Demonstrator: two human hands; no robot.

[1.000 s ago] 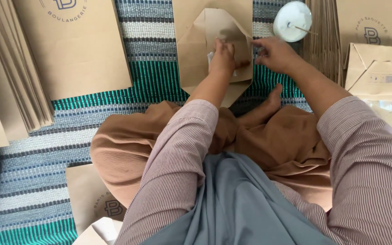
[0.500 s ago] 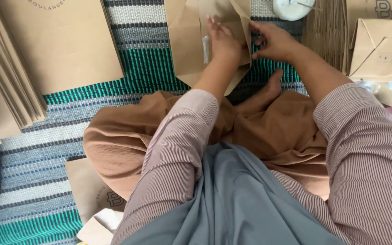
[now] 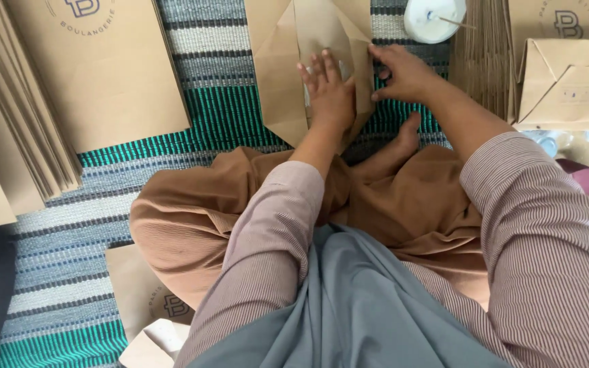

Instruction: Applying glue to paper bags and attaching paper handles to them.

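— Brown kraft paper everywhere. What do we have under our hands?

— A half-folded paper bag [image 3: 294,75] lying on the striped woven mat [image 3: 219,116], out past our crossed legs, toward the mat's far edge. Our left hand [image 3: 328,95] lies flat on it, fingers spread, pressing a folded flap down, gripping nothing.

— And our right hand?

— Our right hand [image 3: 403,71] sits at the bag's right edge, fingers curled; whether it pinches the paper or only presses it, we cannot tell.

— What lies around the bag?

— A round white tub [image 3: 434,17] with a thin stick in it, just beyond the right hand. A finished flat bag [image 3: 103,75] lies to the left, a fanned stack of bags [image 3: 22,129] at the mat's left edge, and a folded bag [image 3: 567,85] stands to the right.
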